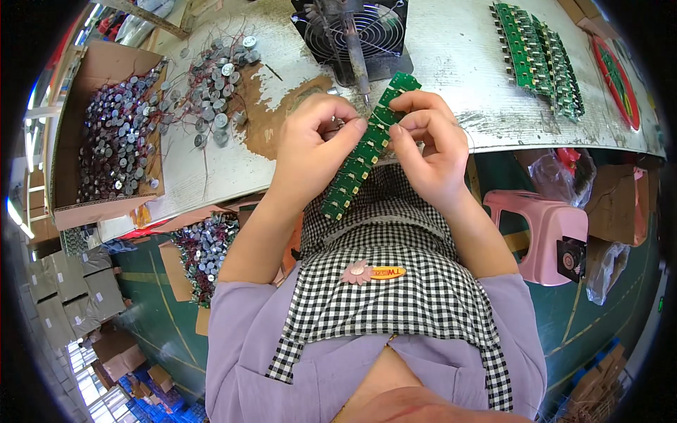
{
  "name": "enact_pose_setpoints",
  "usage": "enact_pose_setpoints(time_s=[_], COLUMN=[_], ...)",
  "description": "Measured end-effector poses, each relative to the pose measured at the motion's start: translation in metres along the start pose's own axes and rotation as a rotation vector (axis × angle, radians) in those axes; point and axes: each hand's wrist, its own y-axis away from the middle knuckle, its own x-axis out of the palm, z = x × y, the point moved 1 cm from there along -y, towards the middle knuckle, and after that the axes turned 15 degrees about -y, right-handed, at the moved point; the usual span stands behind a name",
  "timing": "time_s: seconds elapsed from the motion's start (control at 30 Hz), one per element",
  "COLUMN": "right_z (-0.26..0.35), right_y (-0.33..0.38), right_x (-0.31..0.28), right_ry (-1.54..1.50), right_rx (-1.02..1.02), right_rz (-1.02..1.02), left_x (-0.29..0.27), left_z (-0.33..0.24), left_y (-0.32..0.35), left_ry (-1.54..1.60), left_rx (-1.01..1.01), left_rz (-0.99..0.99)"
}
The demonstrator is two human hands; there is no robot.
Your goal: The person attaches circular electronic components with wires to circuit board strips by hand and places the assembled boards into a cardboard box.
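Note:
A long green circuit board strip (360, 161) with rows of small components slants between my hands, above the lap of my checked apron. My left hand (314, 144) is closed, thumb and forefinger at the strip's left edge; its other fingers are curled and partly hidden. Opposite it, my right hand (431, 148) pinches at the strip's upper right edge, thumb near the forefinger. Whether a thin wire is also in the fingers is too small to tell. The soldering iron (357, 60) points down, its tip just beyond the strip, between my hands.
A black fan (374, 32) stands behind the iron. Left on the worn table (451, 92) lie loose round metal parts with red wires (215, 88), beside a cardboard box (106, 208) full of them. More green board strips (532, 56) lie right. A pink stool (532, 233) stands below.

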Motion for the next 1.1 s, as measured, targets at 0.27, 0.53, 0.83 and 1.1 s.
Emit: enact_pose_setpoints(time_s=[0.27, 0.53, 0.83, 1.1], right_z=[0.003, 0.002, -0.003, -0.001], right_y=[-0.01, -0.021, -0.003, -0.008], right_x=[0.001, 0.002, -0.002, 0.006], right_ry=[0.073, 0.077, -0.05, -0.018], right_rx=[-0.064, -0.044, 0.023, 0.013], right_rz=[0.051, 0.069, 0.033, 0.017], left_x=[0.004, 0.006, 0.01, 0.016], left_z=[0.005, 0.001, 0.007, 0.006], left_y=[-0.008, -0.013, -0.006, -0.005], left_ry=[0.085, 0.074, 0.125, 0.087], left_rx=[-0.043, -0.016, 0.001, 0.007], left_rz=[0.039, -0.108, -0.026, -0.143])
